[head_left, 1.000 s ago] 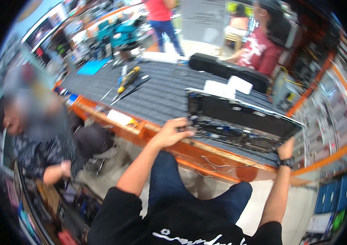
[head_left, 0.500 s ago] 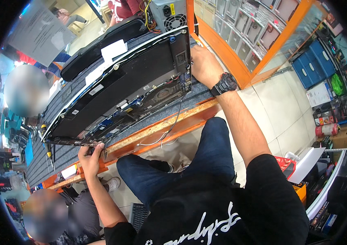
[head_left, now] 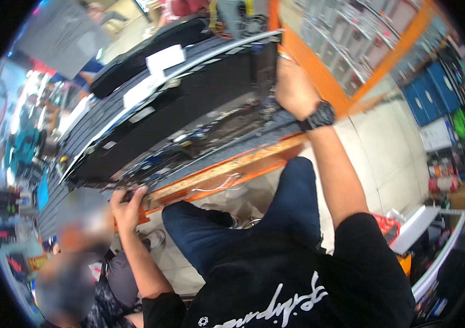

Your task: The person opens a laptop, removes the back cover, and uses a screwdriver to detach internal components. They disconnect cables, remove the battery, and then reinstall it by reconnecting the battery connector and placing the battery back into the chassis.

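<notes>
A disassembled laptop (head_left: pixel 177 98), black inside with a pale rim, stands tilted along the front of the grey, ribbed workbench (head_left: pixel 74 139), its boards and cables exposed along the lower part. My left hand (head_left: pixel 129 205) grips its lower left corner with thumb and fingers. My right hand (head_left: pixel 297 85), below a black wristwatch (head_left: pixel 321 116), is closed on the laptop's right edge, with the fingertips mostly hidden. White paper pieces (head_left: pixel 164 57) lie behind the laptop. A loose white cable (head_left: pixel 216 183) hangs at the bench's orange front. The picture is blurred by motion.
A long black case (head_left: pixel 126 63) and a wired power supply (head_left: pixel 251 24) sit at the back. An orange-framed glass display cabinet (head_left: pixel 352 49) stands right, with blue drawers (head_left: pixel 429 95) beyond. A co-worker (head_left: pixel 120 279) sits at lower left. Other people are partly visible at the top.
The view has swung round since a second ago, putting the laptop higher and at a slant. In the last half second, both hands and laptop have shifted slightly rightward in view.
</notes>
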The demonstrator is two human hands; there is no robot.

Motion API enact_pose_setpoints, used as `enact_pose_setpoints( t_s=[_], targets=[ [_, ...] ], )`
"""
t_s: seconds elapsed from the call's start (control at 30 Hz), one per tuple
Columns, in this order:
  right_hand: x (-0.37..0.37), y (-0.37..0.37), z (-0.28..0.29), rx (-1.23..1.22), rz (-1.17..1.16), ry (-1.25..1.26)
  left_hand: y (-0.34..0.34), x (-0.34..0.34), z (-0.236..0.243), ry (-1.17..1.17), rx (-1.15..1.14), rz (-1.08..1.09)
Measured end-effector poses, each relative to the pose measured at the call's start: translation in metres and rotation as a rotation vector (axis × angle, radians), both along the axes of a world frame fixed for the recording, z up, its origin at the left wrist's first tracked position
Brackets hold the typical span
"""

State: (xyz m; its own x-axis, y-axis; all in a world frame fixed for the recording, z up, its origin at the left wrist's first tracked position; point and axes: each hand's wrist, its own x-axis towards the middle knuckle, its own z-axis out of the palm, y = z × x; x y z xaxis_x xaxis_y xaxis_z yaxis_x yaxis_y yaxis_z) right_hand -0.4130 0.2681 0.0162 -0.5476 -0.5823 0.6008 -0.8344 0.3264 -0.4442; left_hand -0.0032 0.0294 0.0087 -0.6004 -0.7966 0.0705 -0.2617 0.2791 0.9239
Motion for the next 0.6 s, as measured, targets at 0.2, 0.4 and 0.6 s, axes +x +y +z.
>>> enact_pose_setpoints(
  t_s=[0.2, 0.4, 0.6],
  targets=[
    [-0.014, 0.019, -0.023, 0.006, -0.028, -0.039, -0.008, -0.004, 0.003, -0.173, -0.305, -0.117],
    [-0.005, 0.013, -0.013, -0.038, 0.121, -0.107, -0.012, 0.0, -0.004, 0.021, -0.301, -0.194],
    [-0.035, 0.021, -0.042, 0.022, 0.088, -0.138, -0.008, -0.005, 0.007, 0.064, -0.283, -0.22]
  ],
)
